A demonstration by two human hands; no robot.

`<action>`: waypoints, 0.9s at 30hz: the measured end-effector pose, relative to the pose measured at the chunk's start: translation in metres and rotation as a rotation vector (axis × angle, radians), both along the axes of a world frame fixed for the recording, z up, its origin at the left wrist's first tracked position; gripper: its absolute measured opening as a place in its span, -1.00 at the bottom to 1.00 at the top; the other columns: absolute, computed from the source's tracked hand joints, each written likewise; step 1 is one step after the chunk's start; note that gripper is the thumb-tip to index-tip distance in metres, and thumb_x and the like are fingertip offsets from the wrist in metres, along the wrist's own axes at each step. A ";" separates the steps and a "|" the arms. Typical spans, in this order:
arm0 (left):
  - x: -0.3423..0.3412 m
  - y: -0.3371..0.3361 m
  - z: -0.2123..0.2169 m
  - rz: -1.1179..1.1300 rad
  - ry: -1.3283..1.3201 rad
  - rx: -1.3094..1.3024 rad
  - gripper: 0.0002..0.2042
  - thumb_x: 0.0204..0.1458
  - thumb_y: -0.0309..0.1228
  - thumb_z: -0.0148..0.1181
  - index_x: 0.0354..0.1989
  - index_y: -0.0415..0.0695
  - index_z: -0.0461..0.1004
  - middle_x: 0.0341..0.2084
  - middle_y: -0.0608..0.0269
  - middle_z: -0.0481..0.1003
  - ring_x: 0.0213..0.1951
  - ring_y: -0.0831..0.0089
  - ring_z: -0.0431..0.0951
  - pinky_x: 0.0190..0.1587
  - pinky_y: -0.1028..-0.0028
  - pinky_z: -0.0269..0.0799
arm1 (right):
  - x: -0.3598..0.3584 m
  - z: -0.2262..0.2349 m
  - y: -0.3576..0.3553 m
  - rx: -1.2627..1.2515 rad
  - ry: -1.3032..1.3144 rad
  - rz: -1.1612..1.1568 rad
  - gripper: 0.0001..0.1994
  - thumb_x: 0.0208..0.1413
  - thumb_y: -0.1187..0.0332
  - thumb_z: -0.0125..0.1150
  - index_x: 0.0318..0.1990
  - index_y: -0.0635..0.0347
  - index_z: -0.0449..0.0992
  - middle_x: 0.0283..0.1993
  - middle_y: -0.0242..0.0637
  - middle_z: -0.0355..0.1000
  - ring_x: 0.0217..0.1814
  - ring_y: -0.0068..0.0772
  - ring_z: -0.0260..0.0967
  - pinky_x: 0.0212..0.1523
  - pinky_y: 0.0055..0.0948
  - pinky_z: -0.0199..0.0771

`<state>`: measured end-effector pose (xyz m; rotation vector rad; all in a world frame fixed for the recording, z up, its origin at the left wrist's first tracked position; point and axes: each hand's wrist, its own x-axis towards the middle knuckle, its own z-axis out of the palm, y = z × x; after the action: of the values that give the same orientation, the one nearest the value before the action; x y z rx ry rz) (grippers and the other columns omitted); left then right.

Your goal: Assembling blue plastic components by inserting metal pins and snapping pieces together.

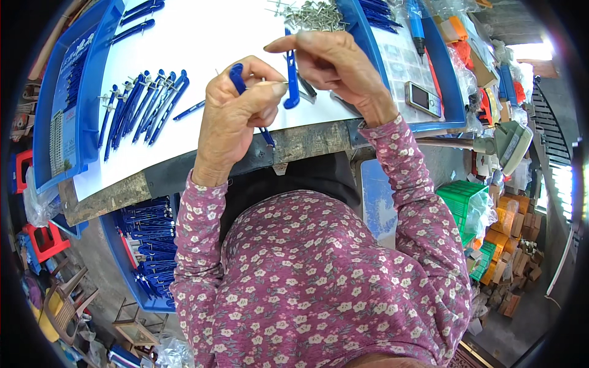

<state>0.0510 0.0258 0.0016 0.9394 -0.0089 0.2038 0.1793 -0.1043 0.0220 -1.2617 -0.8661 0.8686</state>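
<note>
In my right hand (340, 64), thumb and index finger hold a slim blue slotted plastic piece (292, 76) with a hooked lower end, nearly upright over the table. My left hand (236, 107) is closed round another blue plastic piece (237, 78); its curved head sticks out above the fist and its tail below. The left thumb and index fingertip also pinch a small, thin metal part, mostly hidden, against the side of the upright piece. Left of my hands, several blue pieces fitted with metal pins (144, 110) lie in a slanting row on white paper.
Loose metal pins (316, 15) are heaped at the far edge. Blue trays (46, 178) flank the white sheet; the right one holds a mobile phone (423, 99) and a blue powered screwdriver (416, 27). Below the table's left side, a blue crate (116, 257) is full of blue pieces.
</note>
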 end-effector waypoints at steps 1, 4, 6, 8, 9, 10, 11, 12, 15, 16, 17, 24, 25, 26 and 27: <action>-0.001 0.002 0.000 0.004 0.001 0.001 -0.96 -0.07 -0.56 0.06 -0.47 -0.27 0.37 -0.80 0.51 0.17 -0.78 0.77 0.03 -0.74 0.70 -0.14 | -0.003 -0.005 0.002 -0.031 -0.057 -0.037 -0.58 0.19 0.16 -0.17 -0.11 0.41 0.40 -0.77 -0.57 0.05 -0.80 -0.85 -0.13 -0.80 -0.77 -0.21; -0.003 0.006 0.000 0.061 -0.048 -0.035 -0.97 -0.06 -0.57 0.04 -0.45 -0.27 0.36 -0.79 0.50 0.17 -0.76 0.76 0.03 -0.73 0.69 -0.12 | -0.014 -0.008 -0.001 -0.154 -0.126 -0.079 -0.63 0.15 0.17 -0.09 -0.14 0.32 0.45 -0.76 -0.57 0.09 -0.77 -0.81 -0.09 -0.78 -0.73 -0.20; -0.004 0.009 0.001 0.142 -0.056 -0.067 -0.97 -0.05 -0.57 0.03 -0.45 -0.27 0.36 -0.77 0.50 0.18 -0.74 0.76 0.05 -0.72 0.69 -0.10 | -0.018 -0.012 -0.006 -0.222 -0.150 -0.025 -0.63 0.11 0.08 -0.03 -0.24 0.22 0.51 -0.80 -0.51 0.15 -0.82 -0.78 -0.02 -0.84 -0.74 -0.14; -0.002 0.013 0.002 0.157 -0.076 -0.050 -0.97 -0.04 -0.57 0.03 -0.44 -0.26 0.36 -0.77 0.49 0.19 -0.73 0.76 0.05 -0.71 0.70 -0.08 | -0.027 -0.009 -0.009 -0.288 -0.214 0.004 -0.62 0.10 0.06 -0.02 -0.27 0.22 0.52 -0.81 -0.53 0.13 -0.83 -0.77 -0.05 -0.82 -0.70 -0.15; -0.001 0.015 0.003 0.186 -0.083 -0.015 -0.97 -0.04 -0.57 0.03 -0.44 -0.26 0.36 -0.76 0.49 0.19 -0.73 0.76 0.05 -0.71 0.70 -0.07 | -0.031 -0.001 -0.011 -0.295 -0.228 0.048 -0.62 0.10 0.08 -0.01 -0.27 0.25 0.52 -0.82 -0.52 0.11 -0.84 -0.76 -0.07 -0.82 -0.66 -0.17; -0.001 0.017 0.003 0.219 -0.090 0.021 -0.98 -0.04 -0.56 0.03 -0.44 -0.25 0.36 -0.76 0.49 0.19 -0.73 0.76 0.05 -0.70 0.71 -0.06 | -0.032 0.004 -0.012 -0.294 -0.230 0.049 -0.62 0.10 0.08 -0.01 -0.27 0.25 0.52 -0.82 -0.52 0.11 -0.84 -0.76 -0.07 -0.82 -0.66 -0.17; 0.000 0.020 -0.001 0.224 -0.091 0.074 -0.97 -0.04 -0.55 0.04 -0.44 -0.24 0.36 -0.77 0.50 0.18 -0.74 0.76 0.07 -0.70 0.71 -0.06 | -0.032 0.008 -0.014 -0.284 -0.136 0.156 -0.63 0.10 0.09 0.00 -0.28 0.26 0.52 -0.82 -0.52 0.10 -0.84 -0.76 -0.07 -0.81 -0.66 -0.17; 0.001 0.019 -0.002 0.225 -0.093 0.074 -0.97 -0.04 -0.55 0.04 -0.44 -0.24 0.36 -0.77 0.50 0.18 -0.74 0.76 0.07 -0.70 0.71 -0.06 | -0.033 0.013 -0.015 -0.273 -0.042 0.262 -0.64 0.10 0.11 0.01 -0.29 0.28 0.52 -0.82 -0.51 0.09 -0.84 -0.76 -0.08 -0.81 -0.66 -0.18; 0.001 0.016 -0.007 0.222 -0.049 0.171 -0.94 -0.04 -0.51 0.06 -0.45 -0.23 0.38 -0.79 0.52 0.20 -0.75 0.77 0.11 -0.70 0.72 -0.05 | -0.037 0.032 -0.012 -0.202 0.069 0.262 -0.68 0.11 0.18 0.01 -0.43 0.28 0.52 -0.82 -0.50 0.10 -0.85 -0.75 -0.08 -0.84 -0.66 -0.19; 0.002 0.014 -0.008 0.218 -0.050 0.170 -0.94 -0.04 -0.51 0.06 -0.45 -0.23 0.38 -0.79 0.52 0.20 -0.75 0.77 0.11 -0.70 0.72 -0.05 | -0.037 0.035 -0.012 -0.156 0.098 0.244 -0.68 0.11 0.20 0.01 -0.48 0.28 0.52 -0.82 -0.50 0.11 -0.85 -0.75 -0.08 -0.86 -0.66 -0.19; 0.003 0.011 -0.009 0.216 -0.013 0.217 -0.94 -0.04 -0.50 0.07 -0.47 -0.22 0.39 -0.80 0.52 0.21 -0.75 0.77 0.11 -0.70 0.72 -0.05 | -0.030 0.034 -0.009 -0.093 0.038 0.211 -0.68 0.11 0.21 0.01 -0.52 0.27 0.49 -0.82 -0.50 0.13 -0.86 -0.74 -0.07 -0.88 -0.67 -0.17; 0.004 0.001 -0.006 0.188 0.001 0.341 -0.93 -0.08 -0.49 0.09 -0.52 -0.21 0.40 -0.80 0.52 0.23 -0.75 0.78 0.10 -0.70 0.72 -0.06 | 0.005 0.004 0.005 -0.045 0.007 0.024 -0.58 0.21 0.20 -0.24 -0.13 0.47 0.39 -0.80 -0.57 0.06 -0.85 -0.82 -0.16 -0.86 -0.76 -0.18; 0.002 0.003 -0.004 0.182 -0.001 0.294 -0.94 -0.08 -0.50 0.09 -0.51 -0.22 0.39 -0.79 0.51 0.24 -0.74 0.78 0.10 -0.70 0.72 -0.06 | 0.001 -0.001 0.004 -0.073 0.007 0.011 -0.58 0.21 0.18 -0.22 -0.13 0.45 0.39 -0.79 -0.57 0.05 -0.83 -0.82 -0.16 -0.84 -0.75 -0.20; 0.001 0.005 -0.003 0.176 -0.003 0.247 -0.94 -0.08 -0.51 0.09 -0.51 -0.22 0.39 -0.79 0.50 0.25 -0.74 0.79 0.10 -0.70 0.72 -0.07 | -0.003 -0.004 0.002 -0.101 0.007 -0.002 -0.58 0.20 0.17 -0.21 -0.12 0.43 0.40 -0.79 -0.57 0.04 -0.82 -0.81 -0.16 -0.83 -0.75 -0.21; 0.000 0.008 -0.003 0.171 -0.041 0.212 -0.96 -0.08 -0.53 0.09 -0.49 -0.24 0.39 -0.78 0.50 0.24 -0.74 0.79 0.09 -0.70 0.72 -0.08 | -0.007 -0.005 0.000 -0.145 0.039 -0.021 -0.62 0.17 0.19 -0.12 -0.11 0.37 0.42 -0.78 -0.55 0.05 -0.80 -0.80 -0.14 -0.80 -0.72 -0.21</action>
<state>0.0511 0.0336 -0.0011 1.1477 0.0125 0.3860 0.1718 -0.1040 0.0167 -1.3717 -0.7686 0.9501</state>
